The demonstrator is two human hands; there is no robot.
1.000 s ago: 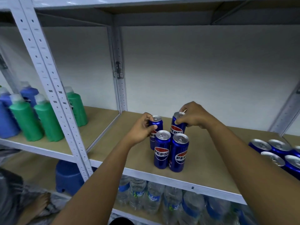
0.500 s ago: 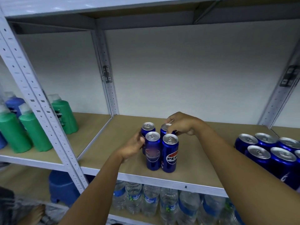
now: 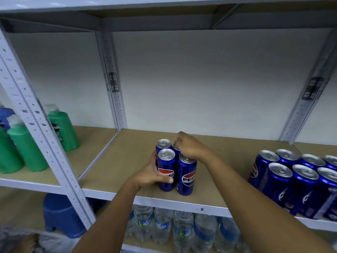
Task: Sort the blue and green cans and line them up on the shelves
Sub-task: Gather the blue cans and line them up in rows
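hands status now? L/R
Left hand: closed around the front-left can, gripping its side.
Right hand: fingers curled over the top of the back-right can; whether it grips it cannot be told.

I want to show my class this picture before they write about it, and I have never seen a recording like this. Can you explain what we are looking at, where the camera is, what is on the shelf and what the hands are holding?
There is no machine here. A person wears one camera on the head, looking forward and down, so you see their own two bare arms reaching out to a metal rack.

On the middle shelf stands a tight group of four blue cans. The left hand wraps around the side of the front left can. The right hand rests on top of the group, covering most of the back right can; how firmly it grips cannot be told.

To the right stands a larger block of blue cans. To the left are green bottles. Below are water bottles.
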